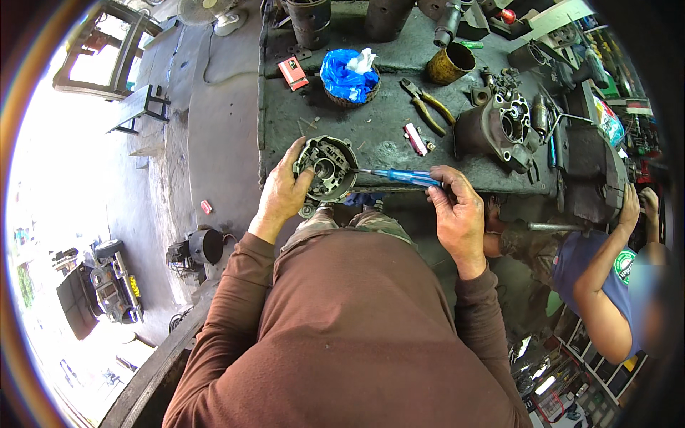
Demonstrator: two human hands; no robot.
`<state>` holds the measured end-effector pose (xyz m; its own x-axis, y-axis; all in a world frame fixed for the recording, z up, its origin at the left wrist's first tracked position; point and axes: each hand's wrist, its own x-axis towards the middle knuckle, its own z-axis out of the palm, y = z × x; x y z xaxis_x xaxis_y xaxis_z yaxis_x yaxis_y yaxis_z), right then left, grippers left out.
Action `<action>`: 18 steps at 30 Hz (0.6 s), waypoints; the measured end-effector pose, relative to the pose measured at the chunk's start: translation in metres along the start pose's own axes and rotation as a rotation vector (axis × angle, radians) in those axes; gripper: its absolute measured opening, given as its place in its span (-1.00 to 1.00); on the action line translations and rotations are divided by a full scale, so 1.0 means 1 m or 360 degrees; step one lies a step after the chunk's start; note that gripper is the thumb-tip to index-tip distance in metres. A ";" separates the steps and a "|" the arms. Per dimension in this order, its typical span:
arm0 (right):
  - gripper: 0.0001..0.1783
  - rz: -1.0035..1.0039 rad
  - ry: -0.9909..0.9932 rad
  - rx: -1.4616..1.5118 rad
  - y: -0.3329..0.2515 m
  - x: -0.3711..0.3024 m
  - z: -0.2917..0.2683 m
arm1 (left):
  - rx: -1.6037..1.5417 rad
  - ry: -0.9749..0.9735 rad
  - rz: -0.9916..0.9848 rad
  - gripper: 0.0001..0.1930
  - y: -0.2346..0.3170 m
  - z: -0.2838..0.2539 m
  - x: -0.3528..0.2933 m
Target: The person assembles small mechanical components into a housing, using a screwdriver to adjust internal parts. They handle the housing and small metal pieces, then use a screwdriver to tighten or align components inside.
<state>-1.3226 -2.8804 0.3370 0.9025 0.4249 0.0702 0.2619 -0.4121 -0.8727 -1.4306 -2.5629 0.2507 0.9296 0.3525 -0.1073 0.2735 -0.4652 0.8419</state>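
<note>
A round metal housing (344, 184) with an open face and worn inner parts is at the near edge of the workbench. My left hand (284, 189) grips its left side, thumb over the rim. In my right hand (460, 220) is a screwdriver (399, 175) with a clear blue handle, pointing left. Its shaft meets the right rim of the housing; whether the tip touches an inner part I cannot tell. Just beyond the screwdriver lies a small red and white packet (416, 140). Yellow-handled pliers (428, 107) rest farther off.
On the dark workbench (385, 146) stand a basket with a blue plastic bag (346, 75), a rusty yellow can (451, 64) and a large metal casing (492, 134). A red box (292, 73) lies at the left. Another person (596, 278) works by a vise (594, 175) at right.
</note>
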 end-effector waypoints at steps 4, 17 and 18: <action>-0.75 -0.0028 -0.0012 -0.0019 -0.002 0.001 0.000 | -0.0021 0.0013 -0.0063 -0.32 0.002 0.001 -0.005; -0.61 -0.0407 -0.0007 -0.0518 0.000 0.004 0.012 | 0.0273 0.0043 0.0095 -0.30 0.017 0.007 -0.007; -0.60 -0.0475 -0.0050 -0.0518 0.002 0.004 0.010 | 0.0297 0.0051 0.0112 -0.29 0.019 0.007 -0.007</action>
<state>-1.3215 -2.8716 0.3311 0.7614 0.5861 0.2770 0.6082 -0.4979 -0.6182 -1.4303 -2.5797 0.2643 0.9406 0.3380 -0.0325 0.2520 -0.6308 0.7339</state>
